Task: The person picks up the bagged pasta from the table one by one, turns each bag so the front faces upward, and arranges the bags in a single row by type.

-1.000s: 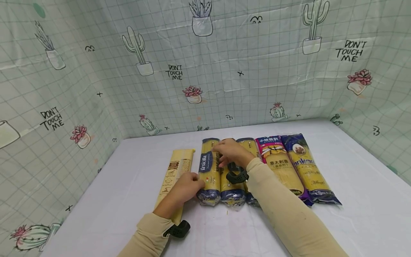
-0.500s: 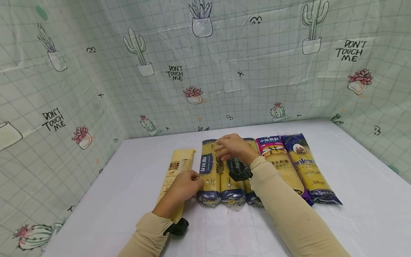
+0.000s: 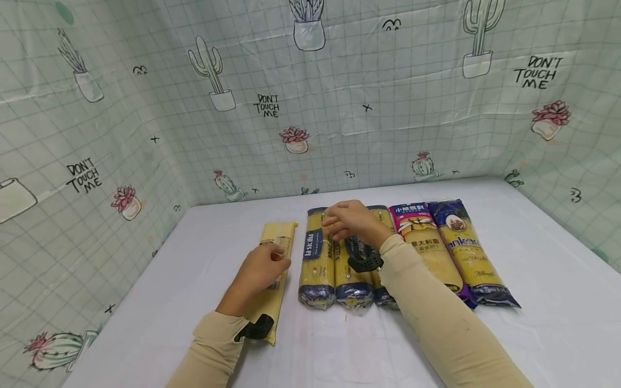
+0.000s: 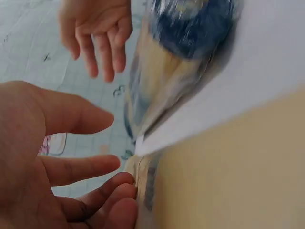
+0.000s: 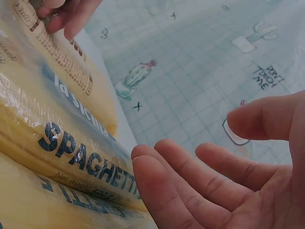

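Observation:
My left hand [image 3: 256, 274] lies over a pale yellow pasta packet [image 3: 279, 231] at the left. In the left wrist view its fingertips touch that packet's edge [image 4: 157, 191], while the thumb stands apart. My right hand [image 3: 358, 220] is above the row of la sicilia spaghetti packets, palm turned left and fingers loosely extended, holding nothing. Beneath it lie the leftmost la sicilia packet [image 3: 317, 275] and a second one [image 3: 353, 277]. A third blue-ended packet [image 3: 382, 214] is partly covered by the right arm. "SPAGHETTI" lettering [image 5: 86, 155] shows in the right wrist view.
Right of these lie a pink-topped pasta packet [image 3: 412, 223] and a blue-and-yellow packet [image 3: 477, 261], side by side. A white cloth covers the table [image 3: 194, 269]. Behind hangs a patterned curtain [image 3: 330, 97]. A gap separates the pale yellow packet from the row.
My left hand has moved left, off the edge of the leftmost la sicilia packet and onto the pale yellow packet. My right hand lifted slightly away from the packets and then stayed nearly still.

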Motion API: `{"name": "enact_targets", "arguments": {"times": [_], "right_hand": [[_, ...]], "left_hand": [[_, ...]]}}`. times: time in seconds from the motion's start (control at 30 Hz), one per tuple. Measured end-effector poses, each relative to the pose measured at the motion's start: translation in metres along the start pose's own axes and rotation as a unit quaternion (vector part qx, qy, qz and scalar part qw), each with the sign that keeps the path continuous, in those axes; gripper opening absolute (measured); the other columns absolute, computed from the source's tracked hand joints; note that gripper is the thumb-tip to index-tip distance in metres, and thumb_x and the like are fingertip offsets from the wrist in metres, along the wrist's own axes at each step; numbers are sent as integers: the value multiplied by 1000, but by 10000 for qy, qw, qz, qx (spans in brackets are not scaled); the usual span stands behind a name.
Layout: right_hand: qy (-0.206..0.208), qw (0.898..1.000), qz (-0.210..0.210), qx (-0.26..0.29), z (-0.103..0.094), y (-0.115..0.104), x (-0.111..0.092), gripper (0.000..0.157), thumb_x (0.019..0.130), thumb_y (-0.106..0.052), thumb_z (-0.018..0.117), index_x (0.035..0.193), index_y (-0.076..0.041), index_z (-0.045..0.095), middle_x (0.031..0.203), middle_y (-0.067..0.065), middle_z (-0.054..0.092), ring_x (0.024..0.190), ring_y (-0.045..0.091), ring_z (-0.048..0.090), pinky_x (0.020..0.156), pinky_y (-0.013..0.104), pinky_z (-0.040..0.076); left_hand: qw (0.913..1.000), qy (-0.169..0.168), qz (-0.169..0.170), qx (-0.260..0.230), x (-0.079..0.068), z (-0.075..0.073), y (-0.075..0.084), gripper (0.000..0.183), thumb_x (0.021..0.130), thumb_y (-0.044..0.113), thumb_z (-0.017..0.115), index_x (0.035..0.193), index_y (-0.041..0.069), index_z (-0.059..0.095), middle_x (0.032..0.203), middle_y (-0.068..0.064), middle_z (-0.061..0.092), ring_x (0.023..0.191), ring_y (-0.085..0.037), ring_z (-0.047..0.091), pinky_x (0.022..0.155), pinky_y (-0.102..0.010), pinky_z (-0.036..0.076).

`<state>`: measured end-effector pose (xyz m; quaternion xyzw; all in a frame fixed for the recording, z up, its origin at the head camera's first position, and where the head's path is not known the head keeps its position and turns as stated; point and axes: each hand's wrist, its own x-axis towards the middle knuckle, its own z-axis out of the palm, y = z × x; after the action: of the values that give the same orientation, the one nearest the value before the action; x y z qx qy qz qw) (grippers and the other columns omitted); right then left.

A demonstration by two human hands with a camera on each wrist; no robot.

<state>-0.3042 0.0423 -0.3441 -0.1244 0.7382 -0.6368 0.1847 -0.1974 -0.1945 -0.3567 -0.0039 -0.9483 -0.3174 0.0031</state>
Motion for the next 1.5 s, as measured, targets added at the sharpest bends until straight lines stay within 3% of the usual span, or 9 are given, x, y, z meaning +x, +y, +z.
{"name": "enact_targets", "arguments": {"times": [0.17, 0.33, 0.47, 0.57, 0.67, 0.87, 1.17, 1.5], "right_hand": [[-30, 9998, -128, -174, 1, 3, 1, 43, 104, -25, 53, 138, 2, 54, 119, 19, 67, 99, 30, 71, 77, 39, 58], [-109, 9991, -205, -341, 6, 3, 1, 43, 105, -23, 49, 138, 5, 53, 120, 21, 66, 99, 31, 70, 77, 39, 58], [-164, 9992, -154, -344, 10, 3, 1, 43, 105, -22, 50, 139, 4, 52, 119, 22, 66, 98, 30, 70, 77, 39, 58], [-198, 9993, -94, -303, 11, 5, 3, 44, 105, -23, 51, 141, 3, 51, 120, 21, 66, 98, 28, 70, 77, 39, 58], [-215, 9994, -63, -271, 10, 7, 4, 45, 105, -24, 52, 142, 2, 51, 119, 20, 67, 98, 27, 70, 78, 38, 58], [-189, 9995, -65, -234, 9, 7, 2, 45, 105, -24, 52, 142, 3, 50, 118, 20, 67, 99, 27, 70, 79, 38, 58], [-168, 9992, -150, -336, 11, 8, 4, 44, 105, -23, 52, 140, 2, 52, 117, 19, 68, 97, 27, 70, 77, 38, 58], [-249, 9995, -82, -187, 19, 6, 4, 44, 104, -22, 53, 140, 3, 52, 118, 21, 68, 95, 27, 71, 75, 38, 59]], "left_hand": [[9997, -99, -43, 206, 2, -14, -9, 42, 94, 24, 68, 127, -1, 65, 117, -15, 66, 107, -30, 61, 89, -48, 50], [9975, -152, 88, 678, 3, -23, -17, 48, 88, 27, 73, 127, 0, 66, 118, -19, 64, 108, -35, 59, 86, -51, 50], [9959, -388, -64, 815, 1, -27, -22, 56, 89, 32, 72, 137, 4, 61, 134, -30, 53, 124, -46, 49, 91, -57, 47], [9936, -581, -233, 939, 0, -28, -22, 64, 90, 38, 70, 144, 8, 55, 143, -33, 45, 127, -47, 47, 94, -59, 45], [9889, -726, -338, 1248, 0, -28, -20, 76, 88, 50, 71, 149, 10, 49, 142, -32, 47, 119, -43, 53, 91, -56, 46], [9775, -840, -185, 1929, -2, -23, -17, 90, 80, 67, 70, 150, 14, 49, 117, -21, 56, 96, -31, 56, 77, -50, 48], [9797, -783, -222, 1832, -5, -22, -13, 82, 82, 51, 75, 150, 12, 49, 110, -20, 55, 88, -31, 52, 72, -45, 46], [9923, -613, -116, 1070, 0, -27, -21, 79, 78, 25, 67, 151, 5, 44, 128, -21, 59, 85, -27, 54, 76, -41, 47]]}}
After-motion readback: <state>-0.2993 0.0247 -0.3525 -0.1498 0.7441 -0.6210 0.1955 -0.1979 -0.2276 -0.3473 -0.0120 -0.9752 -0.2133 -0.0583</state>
